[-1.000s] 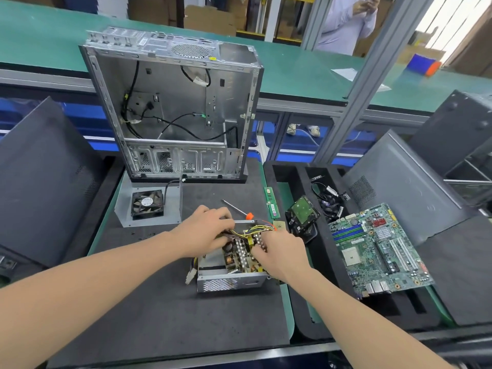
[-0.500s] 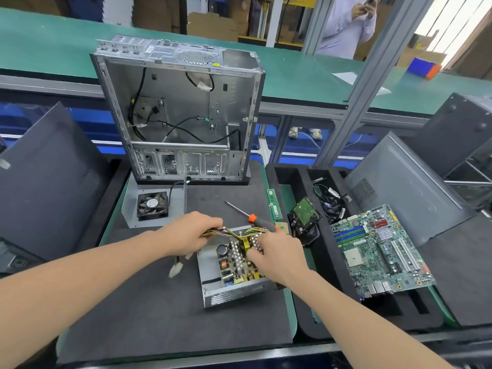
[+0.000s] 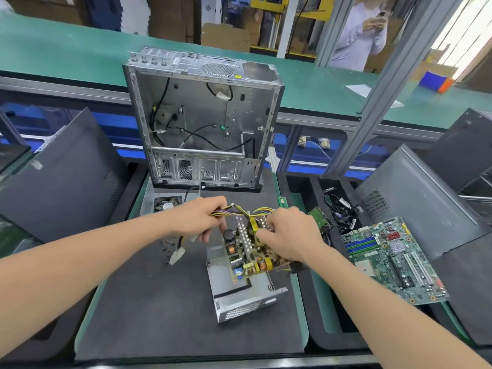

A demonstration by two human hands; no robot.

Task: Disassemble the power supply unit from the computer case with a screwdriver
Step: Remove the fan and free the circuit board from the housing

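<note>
I am facing a bench where the stripped case (image 3: pixel 202 121) is standing upright at the far edge of a dark mat (image 3: pixel 149 310). The power supply (image 3: pixel 239 294) is already out of the case and is lying on the mat just in front of me, its metal shell open on top. I judge the step in hand to be taking the unit itself apart. Its board (image 3: pixel 247 251) is sitting partly out of the shell, over the far end. The next move, as I judge it, is calling for a steady pull that draws the board and wires clear without snagging them on the shell's edge. No screwdriver is showing.

My left arm is extending from the lower left with the wrist level. My left hand (image 3: pixel 199 217) is curling its fingers round the yellow and black wires (image 3: pixel 241 210) just beyond the board. A white plug (image 3: pixel 177 255) is hanging below that hand. My right arm is extending from the lower right. My right hand (image 3: pixel 290 235) is lying palm down on the board's right side, fingers curled and seemingly gripping it, though the fingertips are hiding underneath.
</note>
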